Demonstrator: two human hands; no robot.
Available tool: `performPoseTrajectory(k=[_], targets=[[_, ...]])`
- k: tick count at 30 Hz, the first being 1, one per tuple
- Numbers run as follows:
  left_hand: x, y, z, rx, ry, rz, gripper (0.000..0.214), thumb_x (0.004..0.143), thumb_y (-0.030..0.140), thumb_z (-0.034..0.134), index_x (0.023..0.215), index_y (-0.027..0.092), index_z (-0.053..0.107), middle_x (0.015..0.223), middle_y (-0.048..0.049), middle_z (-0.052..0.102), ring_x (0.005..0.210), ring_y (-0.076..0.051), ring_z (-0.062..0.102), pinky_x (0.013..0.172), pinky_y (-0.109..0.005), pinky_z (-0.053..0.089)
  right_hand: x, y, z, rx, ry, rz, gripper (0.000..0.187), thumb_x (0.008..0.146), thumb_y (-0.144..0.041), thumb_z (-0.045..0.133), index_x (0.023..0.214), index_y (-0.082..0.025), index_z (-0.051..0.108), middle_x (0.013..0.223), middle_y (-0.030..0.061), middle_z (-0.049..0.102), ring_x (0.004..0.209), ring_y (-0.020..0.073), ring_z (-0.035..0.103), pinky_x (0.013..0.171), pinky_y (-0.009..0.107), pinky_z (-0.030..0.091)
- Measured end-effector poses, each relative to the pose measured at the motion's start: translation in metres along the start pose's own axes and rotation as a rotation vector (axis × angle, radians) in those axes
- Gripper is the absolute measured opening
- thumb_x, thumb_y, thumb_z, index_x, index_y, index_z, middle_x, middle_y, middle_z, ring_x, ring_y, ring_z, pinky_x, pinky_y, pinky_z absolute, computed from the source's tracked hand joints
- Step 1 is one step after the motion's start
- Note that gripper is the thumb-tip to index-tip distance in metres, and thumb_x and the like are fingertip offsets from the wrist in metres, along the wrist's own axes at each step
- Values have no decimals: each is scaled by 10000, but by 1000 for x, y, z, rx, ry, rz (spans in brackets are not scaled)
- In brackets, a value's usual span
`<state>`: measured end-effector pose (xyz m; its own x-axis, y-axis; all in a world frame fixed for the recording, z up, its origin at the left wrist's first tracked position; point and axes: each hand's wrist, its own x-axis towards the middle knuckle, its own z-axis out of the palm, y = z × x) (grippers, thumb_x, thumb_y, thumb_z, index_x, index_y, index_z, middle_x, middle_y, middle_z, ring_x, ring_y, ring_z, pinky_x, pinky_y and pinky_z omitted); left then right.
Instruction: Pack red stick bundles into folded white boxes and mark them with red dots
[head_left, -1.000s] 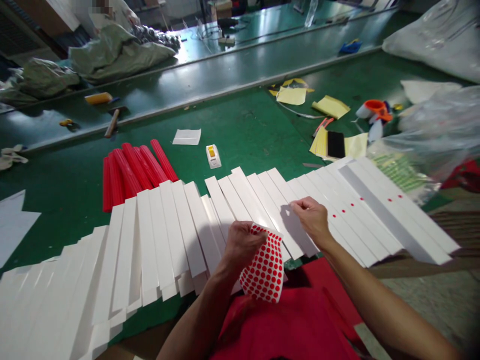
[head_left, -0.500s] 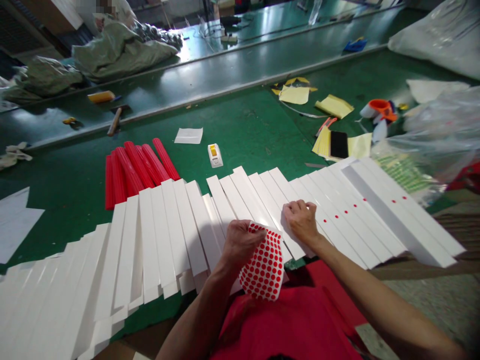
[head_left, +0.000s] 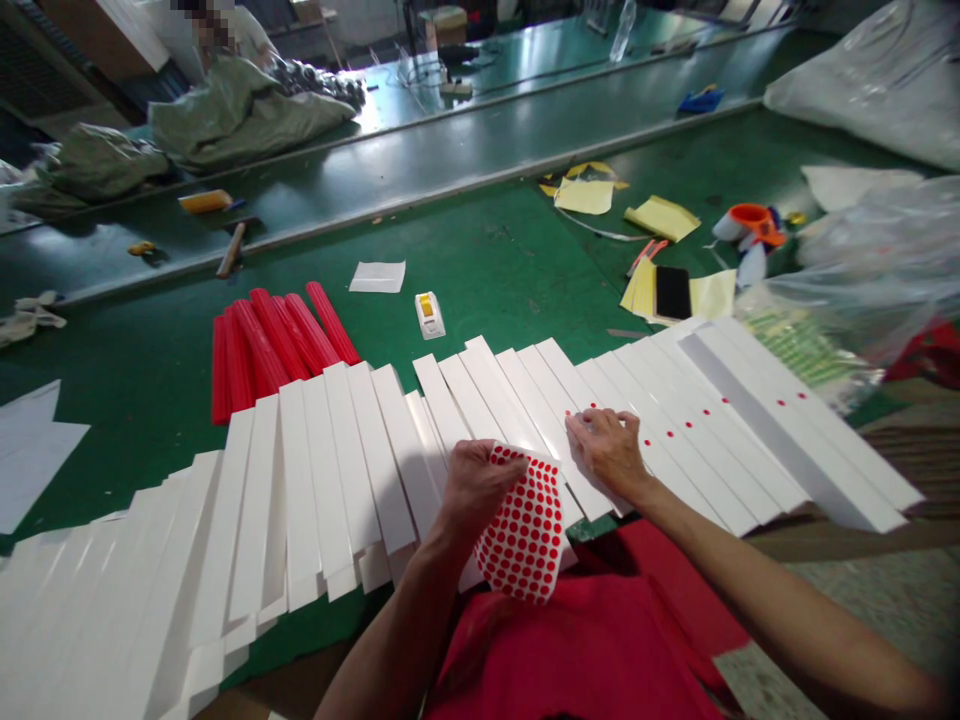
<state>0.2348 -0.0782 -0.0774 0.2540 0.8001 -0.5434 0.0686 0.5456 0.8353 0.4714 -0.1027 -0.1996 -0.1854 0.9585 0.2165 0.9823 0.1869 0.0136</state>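
The left hand has its fingers clamped on the top edge of a sheet of red dot stickers, over the near ends of white strips fanned across the green desk. The right hand presses on the strips, fingers slightly apart, beside a row of red dots.

Overlapping strips fan across the lower frame on a workbench. Behind them, a bundle of rods lies left of centre, loose paper sheets lie upper right, and a plastic bag sits at far right.
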Motion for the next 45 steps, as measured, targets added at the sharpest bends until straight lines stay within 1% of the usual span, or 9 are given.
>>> performPoseTrajectory(k=[12,17,20,23,25,29,33,40,45], targets=[[-7,1,-1,-63,43,-18,211,595,298,763,572,115,660,453,-2,574,409,-109,517,432,-220,388,7,-11,4,262,-93,227,387,852,-149,510,1214,-149,649,1056,151,618,939,270,486,776,407,265],[-10,8,-4,-168,79,48,293,612,360,779,569,138,593,500,3,594,454,-109,537,471,-231,414,12,-11,-15,526,-104,350,320,963,-337,446,1123,-220,697,1012,112,648,917,245,561,775,384,373],[-13,13,-4,-276,84,57,311,598,358,800,577,133,587,491,15,579,443,-98,519,476,-231,408,15,-22,-47,939,-113,400,468,1016,-476,320,1297,-249,618,1136,86,671,930,195,628,787,345,472],[-15,15,-1,-367,49,42,330,569,364,829,608,114,617,504,4,591,440,-98,519,486,-238,416,17,-43,-83,1626,-143,531,551,890,-518,610,1364,-240,575,1248,95,637,1010,211,639,858,367,507],[-15,14,2,-399,13,34,346,574,377,836,661,102,644,536,-13,620,457,-110,545,513,-254,445,19,-57,-100,1842,-126,611,635,740,-436,800,1321,-256,615,1043,48,677,882,184,642,813,352,521],[-18,11,6,-442,22,67,651,574,334,870,1140,99,650,689,-27,705,590,-164,655,640,-300,528,21,-73,-118,1786,8,672,608,715,-335,834,1289,-279,641,638,-73,474,555,76,467,561,232,458],[-26,15,6,-412,-1,177,1117,609,317,877,1532,200,259,729,15,714,660,-176,683,699,-305,541,21,-72,-131,1732,45,634,611,735,-302,815,1313,-302,615,659,-65,499,578,79,491,542,213,450],[-39,25,6,-343,53,312,935,666,306,838,1480,238,382,810,-8,726,650,-170,663,633,-276,537,21,-67,-145,1686,-30,600,425,702,-338,836,1110,-263,742,632,-18,623,505,99,529,463,222,448],[-42,22,1,-108,131,386,343,688,321,818,993,178,755,835,-46,745,691,-172,663,655,-270,542,20,-65,-149,1733,-88,672,316,664,-395,860,932,-240,795,692,35,713,576,150,633,533,264,533]])
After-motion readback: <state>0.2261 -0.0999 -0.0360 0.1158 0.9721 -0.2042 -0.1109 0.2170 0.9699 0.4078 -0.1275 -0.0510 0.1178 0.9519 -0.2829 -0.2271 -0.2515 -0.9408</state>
